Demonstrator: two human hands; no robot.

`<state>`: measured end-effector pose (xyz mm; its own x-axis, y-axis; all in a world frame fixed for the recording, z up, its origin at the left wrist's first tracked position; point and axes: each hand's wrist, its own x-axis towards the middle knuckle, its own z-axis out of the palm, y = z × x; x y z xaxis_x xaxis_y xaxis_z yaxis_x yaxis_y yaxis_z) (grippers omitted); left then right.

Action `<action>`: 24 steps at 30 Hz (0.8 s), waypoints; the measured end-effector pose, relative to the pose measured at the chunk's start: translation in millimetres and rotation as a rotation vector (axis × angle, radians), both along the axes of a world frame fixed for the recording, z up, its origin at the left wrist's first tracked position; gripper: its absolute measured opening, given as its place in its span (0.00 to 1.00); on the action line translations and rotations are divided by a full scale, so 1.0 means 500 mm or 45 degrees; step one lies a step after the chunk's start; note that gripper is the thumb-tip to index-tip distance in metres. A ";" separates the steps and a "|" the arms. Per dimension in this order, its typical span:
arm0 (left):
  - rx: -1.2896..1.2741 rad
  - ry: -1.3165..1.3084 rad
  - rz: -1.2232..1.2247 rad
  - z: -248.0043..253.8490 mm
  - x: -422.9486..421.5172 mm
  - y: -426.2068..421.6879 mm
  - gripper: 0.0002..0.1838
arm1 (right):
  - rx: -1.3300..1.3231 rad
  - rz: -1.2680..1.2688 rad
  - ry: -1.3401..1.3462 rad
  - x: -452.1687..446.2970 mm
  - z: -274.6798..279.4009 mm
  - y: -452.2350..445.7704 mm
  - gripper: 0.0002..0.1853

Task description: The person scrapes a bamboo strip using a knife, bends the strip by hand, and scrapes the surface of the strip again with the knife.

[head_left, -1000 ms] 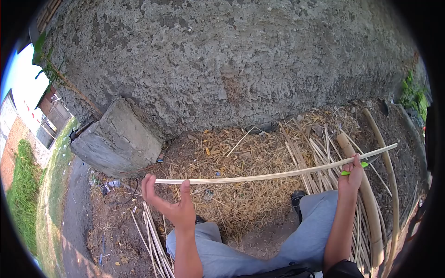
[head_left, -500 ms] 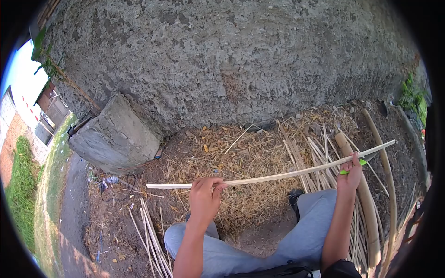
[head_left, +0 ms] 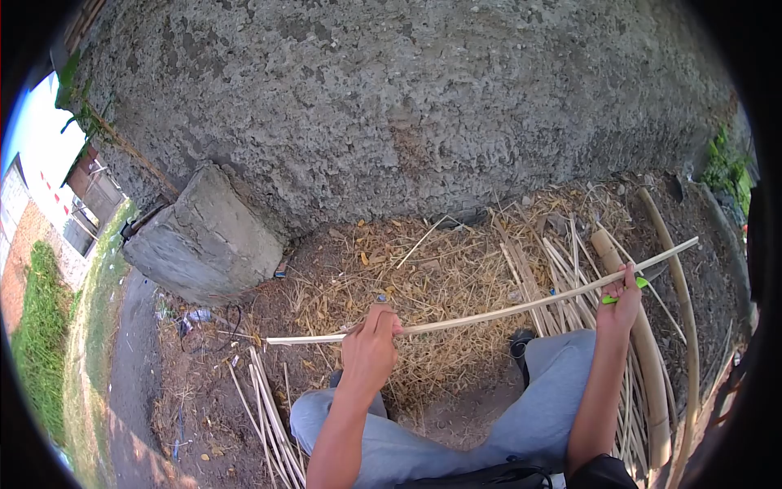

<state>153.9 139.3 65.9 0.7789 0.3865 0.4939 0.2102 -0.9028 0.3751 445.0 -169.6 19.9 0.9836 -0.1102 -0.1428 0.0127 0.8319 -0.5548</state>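
A long pale bamboo strip (head_left: 489, 311) spans the space above my lap, bowed slightly downward, its right end higher than its left. Near its left end my left hand (head_left: 371, 342) is closed around it, fingers wrapped over the top. My right hand (head_left: 621, 298) grips the strip toward its right end. That same hand also has a knife with a bright green handle (head_left: 609, 299); the blade (head_left: 656, 279) points up and to the right beside the strip.
Split strips (head_left: 273, 424) lie at my left. More strips (head_left: 562, 277), a thick bamboo pole (head_left: 643, 359) and a thinner curved pole (head_left: 689, 350) lie at my right. Shavings (head_left: 440, 285) cover the ground before a rough wall (head_left: 456, 106). A concrete block (head_left: 208, 240) stands left.
My left hand has turned and dropped slightly, lowering the strip's left end. The strip's right end has risen a little, and its bow looks deeper.
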 end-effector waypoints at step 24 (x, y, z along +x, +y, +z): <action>-0.487 -0.037 -0.100 -0.028 0.004 -0.004 0.10 | -0.038 -0.015 0.020 -0.023 0.036 0.012 0.06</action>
